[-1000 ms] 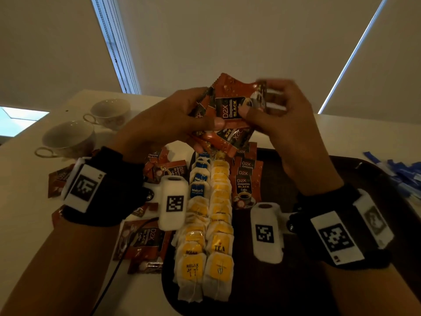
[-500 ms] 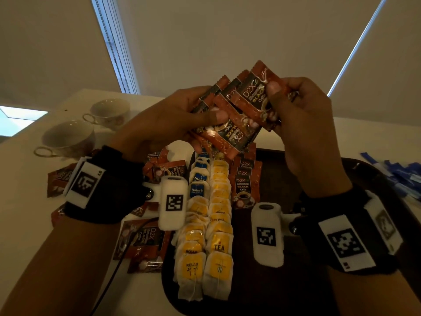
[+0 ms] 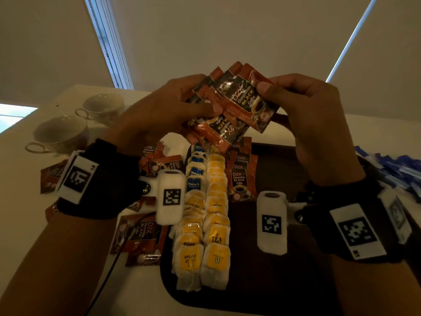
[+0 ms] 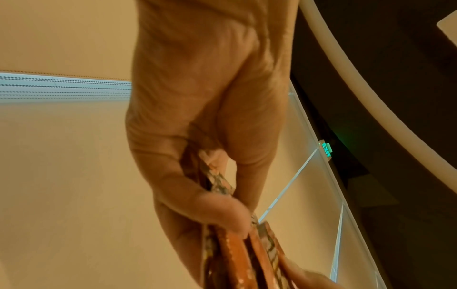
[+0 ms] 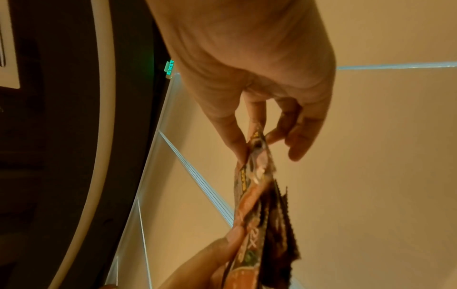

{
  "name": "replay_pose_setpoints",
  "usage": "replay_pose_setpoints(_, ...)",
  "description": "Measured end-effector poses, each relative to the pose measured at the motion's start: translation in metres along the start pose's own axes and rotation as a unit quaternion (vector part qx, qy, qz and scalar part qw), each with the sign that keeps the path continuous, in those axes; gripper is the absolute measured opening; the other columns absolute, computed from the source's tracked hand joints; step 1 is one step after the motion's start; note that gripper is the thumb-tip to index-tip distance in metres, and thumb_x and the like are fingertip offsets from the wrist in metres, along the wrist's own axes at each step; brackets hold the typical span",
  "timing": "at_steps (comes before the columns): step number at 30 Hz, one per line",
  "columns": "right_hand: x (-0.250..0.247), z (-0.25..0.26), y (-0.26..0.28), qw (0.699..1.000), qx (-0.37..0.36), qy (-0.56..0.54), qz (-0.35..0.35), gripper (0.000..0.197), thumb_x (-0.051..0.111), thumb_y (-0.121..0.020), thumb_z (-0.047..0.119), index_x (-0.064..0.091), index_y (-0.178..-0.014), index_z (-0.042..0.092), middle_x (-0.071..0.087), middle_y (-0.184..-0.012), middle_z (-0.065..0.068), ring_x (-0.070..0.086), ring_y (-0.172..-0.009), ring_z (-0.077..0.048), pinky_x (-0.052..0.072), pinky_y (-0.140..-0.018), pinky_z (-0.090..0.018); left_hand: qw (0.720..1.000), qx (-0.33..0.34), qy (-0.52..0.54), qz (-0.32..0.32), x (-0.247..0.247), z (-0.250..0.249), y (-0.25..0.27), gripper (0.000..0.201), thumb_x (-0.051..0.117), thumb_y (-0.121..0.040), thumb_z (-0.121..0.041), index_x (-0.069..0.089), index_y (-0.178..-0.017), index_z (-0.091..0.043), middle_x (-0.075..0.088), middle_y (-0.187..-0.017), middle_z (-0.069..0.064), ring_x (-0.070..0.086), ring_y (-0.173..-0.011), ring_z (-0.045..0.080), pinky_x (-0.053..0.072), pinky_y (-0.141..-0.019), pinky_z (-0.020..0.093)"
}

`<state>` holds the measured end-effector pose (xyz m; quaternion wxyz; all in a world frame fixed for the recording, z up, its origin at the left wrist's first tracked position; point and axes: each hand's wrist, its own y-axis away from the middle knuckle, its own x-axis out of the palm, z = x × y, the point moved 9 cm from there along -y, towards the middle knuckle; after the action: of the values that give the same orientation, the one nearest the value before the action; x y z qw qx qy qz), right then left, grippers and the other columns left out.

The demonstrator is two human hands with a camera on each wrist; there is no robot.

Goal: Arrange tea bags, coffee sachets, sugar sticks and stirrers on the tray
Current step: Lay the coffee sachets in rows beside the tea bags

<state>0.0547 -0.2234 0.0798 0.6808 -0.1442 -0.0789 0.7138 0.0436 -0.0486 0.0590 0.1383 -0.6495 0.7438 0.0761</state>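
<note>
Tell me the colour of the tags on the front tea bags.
Yellow tags on white tea bags, clearest in the head view.

Both forearms reach forward, raised. The left hand (image 3: 157, 110) grips a fan of orange-brown foil coffee sachets (image 3: 218, 124), thumb pressed on top; the right hand (image 3: 314, 119) pinches the front sachet.

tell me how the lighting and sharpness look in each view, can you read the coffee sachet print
Head view: dim and warm, bright window strips, yet the print on the coffee sachets is readable. Left wrist view: the left hand is soft, the sachets smeared. Right wrist view: the right hand is clearer, the print mostly blurred.
</note>
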Motion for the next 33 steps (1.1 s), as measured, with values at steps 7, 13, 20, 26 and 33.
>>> replay_pose_setpoints(7, -0.027, -0.040, 0.020, 0.969, 0.125, 0.193, 0.089, 0.010, 0.061, -0.087, 0.022, 0.064, -0.094, 0.016, 0.065, -0.081, 0.002, 0.058, -0.059, 0.001, 0.044, -0.053, -0.015, 0.999, -0.007, -0.009, -0.034, -0.010, 0.008, -0.004, 0.035, 0.064, -0.085, -0.019, 0.057, -0.120, -0.019, 0.065, -0.097, 0.002, 0.067, -0.064, 0.007, 0.052, -0.049, 0.019)
replay_pose_setpoints(13, -0.058, -0.073, 0.050, 0.912, 0.211, 0.327, 0.132, 0.007, 0.057, -0.088, 0.016, 0.061, -0.086, 0.021, 0.056, -0.078, 0.009, 0.055, -0.059, 0.002, 0.036, -0.045, -0.006, 0.998, -0.002, -0.021, -0.063, -0.023, 0.006, -0.005, 0.038, 0.063, -0.086, -0.021, 0.054, -0.123, -0.018, 0.064, -0.101, -0.001, 0.068, -0.067, 0.007, 0.053, -0.051, 0.019)
replay_pose_setpoints(20, -0.030, -0.104, 0.065, 0.866, 0.287, 0.340, 0.228, 0.012, 0.053, -0.090, 0.015, 0.059, -0.081, 0.020, 0.062, -0.079, 0.003, 0.055, -0.065, -0.006, 0.040, -0.054, -0.016, 0.997, 0.000, -0.016, -0.072, -0.026, 0.002, 0.000, 0.036, 0.063, -0.087, -0.021, 0.054, -0.121, -0.022, 0.063, -0.097, -0.006, 0.068, -0.067, 0.004, 0.053, -0.051, 0.018)
replay_pose_setpoints(26, -0.011, -0.120, 0.072, 0.818, 0.344, 0.343, 0.308, 0.012, 0.055, -0.090, 0.018, 0.064, -0.084, 0.015, 0.068, -0.073, 0.003, 0.055, -0.054, -0.003, 0.042, -0.050, -0.015, 0.998, 0.003, -0.015, -0.059, -0.024, 0.002, 0.001, 0.034, 0.064, -0.086, -0.021, 0.054, -0.119, -0.023, 0.063, -0.097, -0.006, 0.068, -0.066, 0.003, 0.053, -0.051, 0.018)
replay_pose_setpoints(33, -0.007, -0.134, 0.072, 0.820, 0.374, 0.330, 0.280, 0.012, 0.057, -0.090, 0.018, 0.065, -0.082, 0.014, 0.067, -0.067, 0.003, 0.053, -0.048, -0.001, 0.042, -0.046, -0.014, 0.999, 0.002, -0.015, -0.051, -0.024, 0.002, 0.000, 0.029, 0.063, -0.087, -0.021, 0.053, -0.114, -0.024, 0.063, -0.101, -0.007, 0.068, -0.072, 0.008, 0.052, -0.051, 0.018)
